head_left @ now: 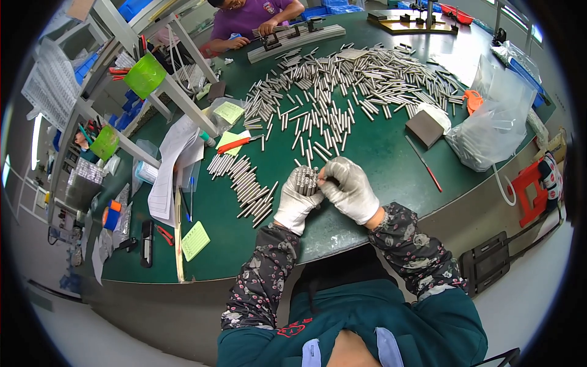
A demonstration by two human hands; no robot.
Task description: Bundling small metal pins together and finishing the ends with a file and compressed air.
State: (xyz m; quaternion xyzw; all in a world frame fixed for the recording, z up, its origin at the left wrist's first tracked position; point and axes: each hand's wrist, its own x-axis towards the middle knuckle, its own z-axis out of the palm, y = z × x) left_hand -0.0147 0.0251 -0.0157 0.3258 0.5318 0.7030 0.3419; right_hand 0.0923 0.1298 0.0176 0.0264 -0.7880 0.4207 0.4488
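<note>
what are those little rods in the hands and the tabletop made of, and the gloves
Rods: likely metal, grey with a bright sheen, straight and uniform. Tabletop: looks like a dark green matte mat, perhaps rubber or vinyl; cannot tell which. Gloves on the left hand and right hand: white woven fabric, probably cotton, soft and creased.

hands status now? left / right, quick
Left hand: closed around a bundle of metal rods, held upright.
Right hand: fingers curled, touching the same bundle at its top; whether it grips cannot be told.
</note>
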